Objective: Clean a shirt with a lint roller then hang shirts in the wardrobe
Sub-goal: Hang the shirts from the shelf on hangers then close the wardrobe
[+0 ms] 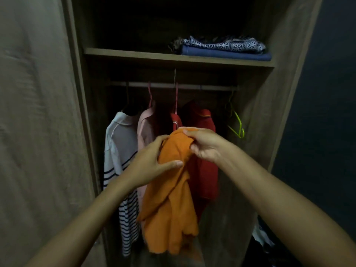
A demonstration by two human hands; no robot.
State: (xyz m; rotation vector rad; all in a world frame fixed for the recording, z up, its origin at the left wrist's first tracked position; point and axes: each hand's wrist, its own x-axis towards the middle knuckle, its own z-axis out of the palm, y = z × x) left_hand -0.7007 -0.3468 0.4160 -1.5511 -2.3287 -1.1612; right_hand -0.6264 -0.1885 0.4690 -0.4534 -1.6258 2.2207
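- The orange shirt (pixel 171 191) hung bunched and creased in front of the open wardrobe (pixel 256 116), its top gathered into a bundle between both hands and its lower folds falling loose below them.
- The left hand (pixel 152 160) gripped the shirt's upper left side, thumb laid across the front of the cloth and fingers curled behind it.
- The right hand (pixel 204 145) pinched the top edge of the shirt, its grip clenched on a fold near the collar.
- Behind the shirt, on the rail (pixel 192 86), hung a white striped shirt (pixel 119 151) at the left, then a pink shirt (pixel 145 128), then a red shirt (pixel 202 151) directly behind the orange one.
- An empty green hanger (pixel 238 124) hung at the right end of the rail, close to the wardrobe's right wall, with open rail between it and the red shirt.
- The shelf (pixel 134 53) ran just above the rail and carried folded cloth (pixel 225 48) at its right end.
- The wardrobe door (pixel 38 112) stood open at the left, bounding the left arm's side.
- The lower right of the wardrobe interior showed bare wall below the green hanger.
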